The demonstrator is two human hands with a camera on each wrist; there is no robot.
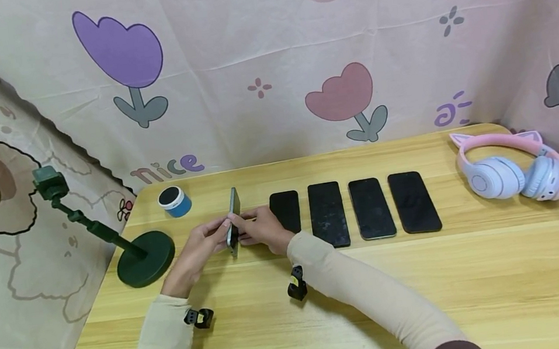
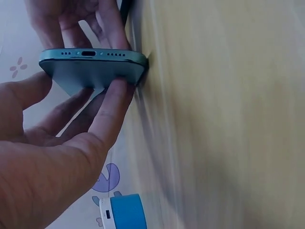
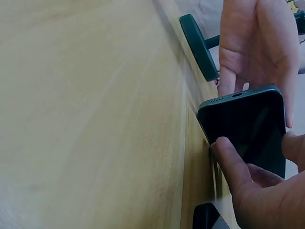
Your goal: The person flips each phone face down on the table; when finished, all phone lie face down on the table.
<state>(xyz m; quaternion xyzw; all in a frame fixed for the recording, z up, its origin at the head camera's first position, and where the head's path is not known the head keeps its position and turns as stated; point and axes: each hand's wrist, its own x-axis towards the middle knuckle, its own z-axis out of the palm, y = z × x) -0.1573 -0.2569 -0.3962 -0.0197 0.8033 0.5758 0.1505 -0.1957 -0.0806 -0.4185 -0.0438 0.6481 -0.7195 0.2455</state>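
Two sleeves come up from the bottom of the head view, and both hands meet at one phone. It stands on its long edge on the wooden table, near the left end of a row of four dark phones lying flat. The left hand is on its left side and the right hand on its right, so the phone sits right between them. Both hands look about as near. Its long axis runs away from the person, toward the back of the table. One flat face looks left, the other looks right.

From the left wrist view, the left fingers are fairly straight and press on the phone's teal back. They do not wrap around it. The end with the charging hole points at this camera. One long edge sits on the table. A blue speaker shows at the bottom.

From the right wrist view, the right thumb and a finger pinch the phone's dark glass side near the bottom end. The left hand is flat behind it. A green stand base is farther along the table.

Pink and lilac headphones rest far off to the right.
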